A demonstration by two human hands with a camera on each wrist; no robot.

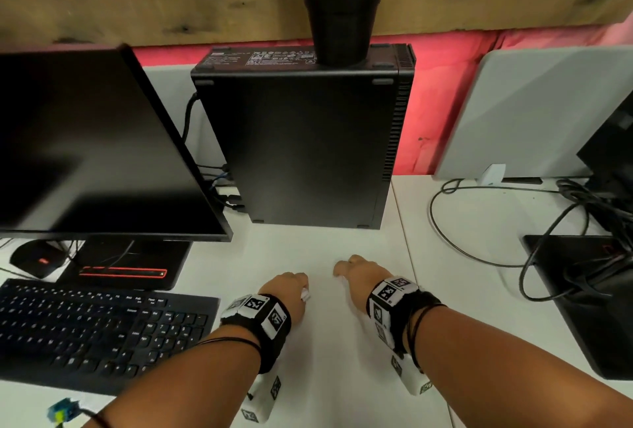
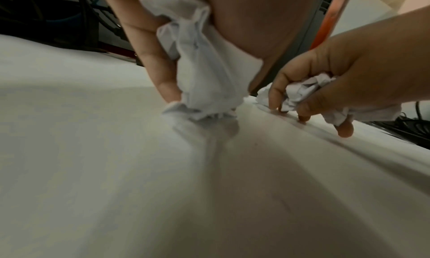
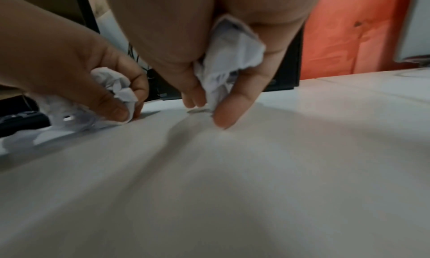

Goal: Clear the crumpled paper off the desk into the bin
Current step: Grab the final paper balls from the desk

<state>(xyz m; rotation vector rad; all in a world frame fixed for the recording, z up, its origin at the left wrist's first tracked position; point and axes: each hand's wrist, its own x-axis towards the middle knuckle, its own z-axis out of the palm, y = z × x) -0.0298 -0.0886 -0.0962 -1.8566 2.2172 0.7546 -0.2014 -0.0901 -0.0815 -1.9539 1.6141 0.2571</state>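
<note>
My left hand (image 2: 186,32) and right hand (image 3: 209,46) each grip a paper wad (image 2: 204,68) low over the bench (image 1: 342,342), fingers (image 3: 225,113) curled tight, I judge for carrying to the unseen bin.

Office workstation, white desk (image 1: 342,342) carrying a dark monitor (image 1: 89,139), black keyboard (image 1: 89,331), mouse (image 1: 36,258), upright desktop computer (image 1: 301,146) topped by a potted plant (image 1: 340,2), grey partition panels (image 1: 534,109), loose cables (image 1: 479,222)
</note>
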